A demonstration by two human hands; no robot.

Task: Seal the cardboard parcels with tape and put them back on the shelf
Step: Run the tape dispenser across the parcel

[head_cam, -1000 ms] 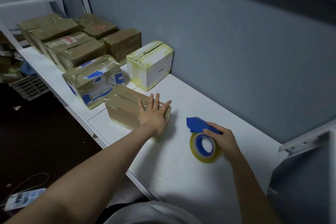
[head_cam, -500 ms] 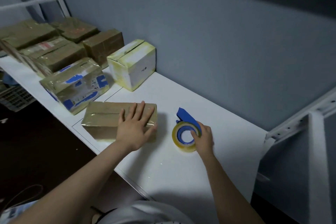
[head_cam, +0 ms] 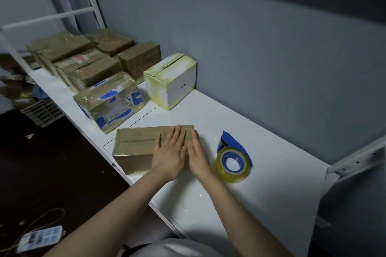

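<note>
Along the near edge of the white shelf, a person's left hand and right hand lie flat side by side, fingers straight, pressing the right end of a brown taped parcel and gripping nothing. The parcel's long axis runs leftward from the hands, along the shelf edge. Just right sits the tape dispenser, which the right hand held half a second ago and has now let go. Farther left stand other parcels.

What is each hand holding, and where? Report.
Nothing gripped: left hand and right hand press flat on top of the brown parcel; tape dispenser lies free.
</note>
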